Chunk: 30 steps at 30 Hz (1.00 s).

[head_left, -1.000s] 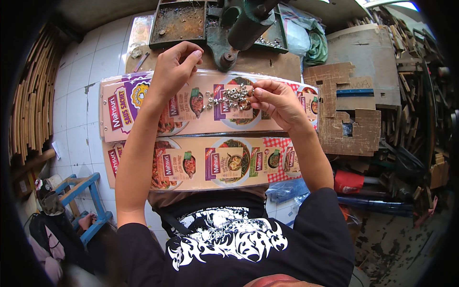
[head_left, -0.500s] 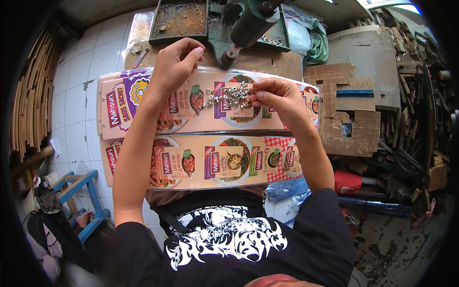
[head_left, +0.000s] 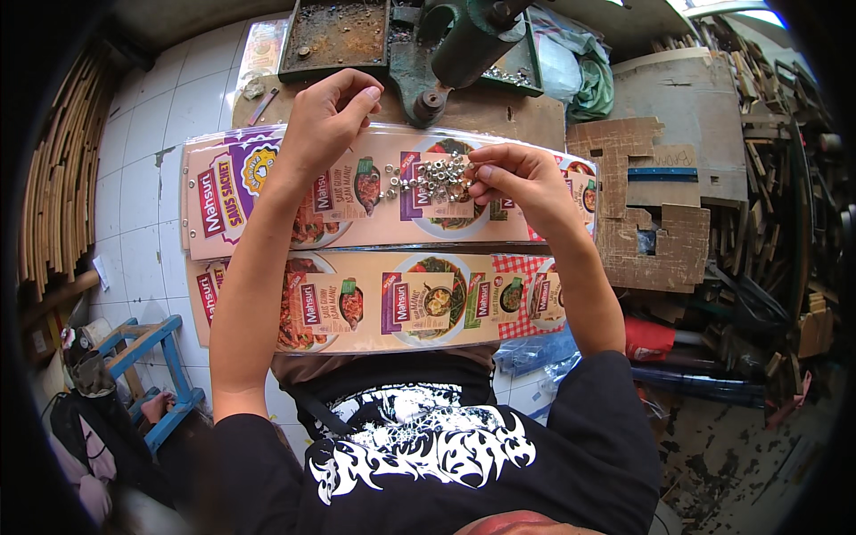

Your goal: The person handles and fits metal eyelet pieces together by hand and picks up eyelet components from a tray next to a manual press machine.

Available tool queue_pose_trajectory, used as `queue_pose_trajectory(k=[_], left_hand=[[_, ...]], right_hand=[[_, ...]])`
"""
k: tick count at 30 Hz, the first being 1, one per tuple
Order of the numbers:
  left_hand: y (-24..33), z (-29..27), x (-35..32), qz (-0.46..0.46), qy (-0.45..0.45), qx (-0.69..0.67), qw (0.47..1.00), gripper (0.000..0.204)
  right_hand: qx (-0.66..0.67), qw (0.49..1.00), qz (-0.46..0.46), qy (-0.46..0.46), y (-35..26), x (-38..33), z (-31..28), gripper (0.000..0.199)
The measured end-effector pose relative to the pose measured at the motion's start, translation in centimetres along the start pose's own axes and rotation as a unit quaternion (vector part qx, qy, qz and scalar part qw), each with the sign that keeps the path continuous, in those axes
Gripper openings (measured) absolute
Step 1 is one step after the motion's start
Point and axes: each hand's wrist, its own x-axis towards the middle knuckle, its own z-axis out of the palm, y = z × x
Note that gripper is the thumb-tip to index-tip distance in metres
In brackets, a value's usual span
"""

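Small metal rings [head_left: 441, 180], one heap: silvery, round, shiny, loose on the upper printed panel [head_left: 357, 230], right of its middle, well inside both long edges; a few strays toward the left. Right hand [head_left: 522, 180]: thumb and forefinger pinched together at the heap's right side; whether a ring sits between them cannot be told. Left hand [head_left: 328, 120]: above the panel's far edge, fingers curled, contents hidden. State of work, as judged: small round fittings [head_left: 186, 184] appear already set at the panel's left edge; the heaped rings are unfitted, number still needed unclear. Lower printed panel [head_left: 366, 332]: long, flat, glossy, along the upper panel's near edge. Press [head_left: 406, 85]: green-painted metal, at the tabletop's [head_left: 526, 114] far edge. Tray [head_left: 387, 40]: shallow, rust-stained, beside the press.
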Motion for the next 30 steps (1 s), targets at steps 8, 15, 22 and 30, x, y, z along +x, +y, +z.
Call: queue_pose_trajectory(k=[8, 15, 22, 30], left_hand=[[0.6, 0.0, 0.0, -0.01, 0.001, 0.009, 1.0, 0.022], [0.8, 0.2, -0.4, -0.03, 0.0, -0.009, 1.0, 0.021], [1.2, 0.2, -0.2, -0.044, -0.003, -0.011, 0.999, 0.017], [1.1, 0.1, -0.2, -0.048, 0.004, -0.021, 0.999, 0.017]], right_hand=[[-0.129, 0.989, -0.05, 0.042, 0.3, 0.3, 0.8, 0.026], [-0.378, 0.888, -0.248, 0.084, -1.9, 1.2, 0.0, 0.017], [-0.556, 0.74, -0.362, 0.11, -5.3, 6.9, -7.3, 0.037], [-0.692, 0.683, -0.217, 0.086, -5.4, 8.9, -6.3, 0.04]])
